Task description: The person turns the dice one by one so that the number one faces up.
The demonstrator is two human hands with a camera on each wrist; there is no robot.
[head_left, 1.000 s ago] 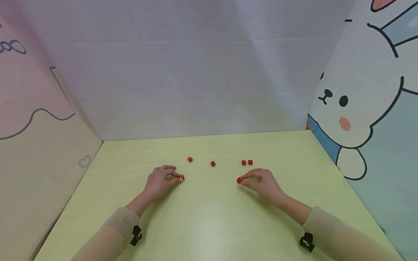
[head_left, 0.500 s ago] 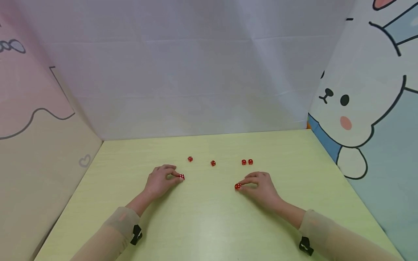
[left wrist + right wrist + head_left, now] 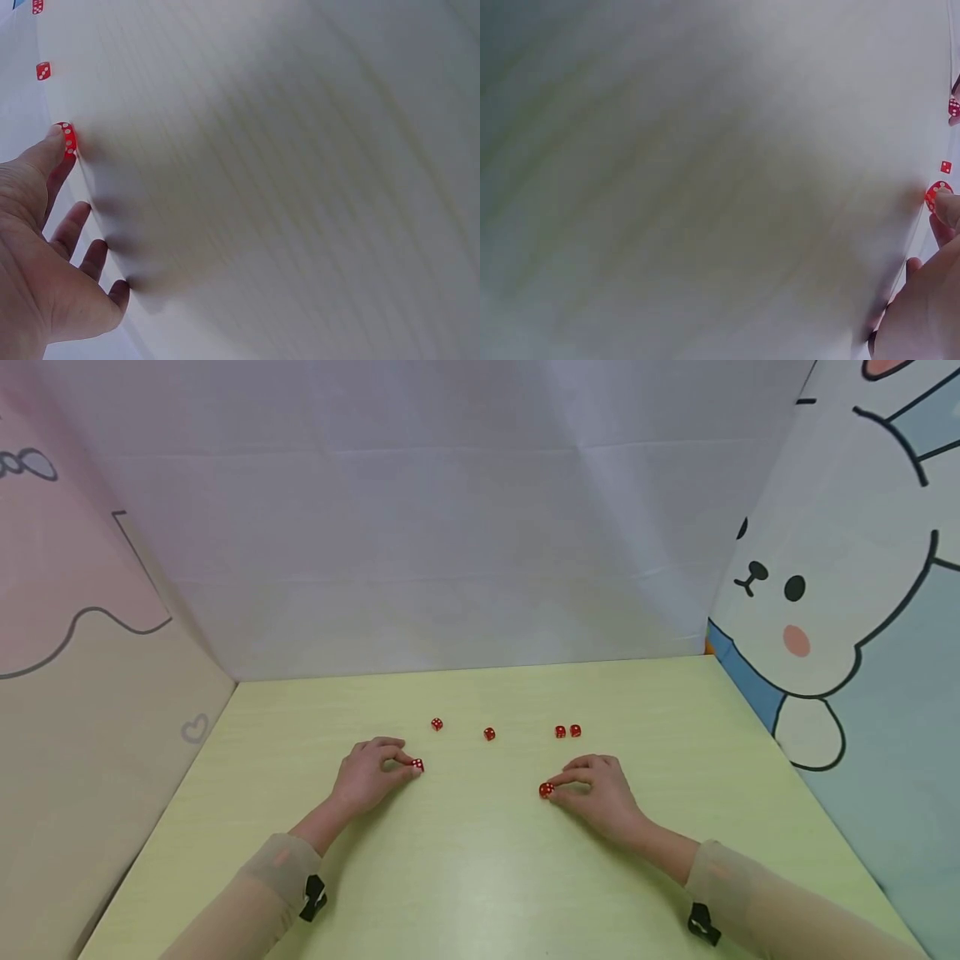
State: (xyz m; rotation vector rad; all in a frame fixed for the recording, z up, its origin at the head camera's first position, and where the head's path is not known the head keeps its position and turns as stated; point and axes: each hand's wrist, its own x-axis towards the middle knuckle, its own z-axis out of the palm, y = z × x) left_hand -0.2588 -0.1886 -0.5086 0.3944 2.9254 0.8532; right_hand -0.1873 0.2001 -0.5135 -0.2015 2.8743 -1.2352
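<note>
My left hand (image 3: 367, 777) pinches a red die with white dots (image 3: 417, 765) between thumb and forefinger at the middle left of the table. In the left wrist view that die (image 3: 69, 139) shows between the fingertips, and the other fingers are spread near the tabletop. On the right, my right hand (image 3: 597, 795) pinches another red die (image 3: 547, 790) by thumb and forefinger, low over the table. The right wrist view shows this die (image 3: 939, 195) at its right edge, partly covered by the thumb. Whether either die touches the tabletop I cannot tell.
Behind the hands lie several red dice: one at left (image 3: 437, 724), one near the middle (image 3: 490, 734), and a close pair, its left die (image 3: 560, 732) beside its right die (image 3: 575, 730). Printed panels and a pale backdrop (image 3: 465, 552) border the light yellow table (image 3: 465, 893).
My right hand has moved slightly toward me and to the left with its die, then held still. The left hand stays in place with its die.
</note>
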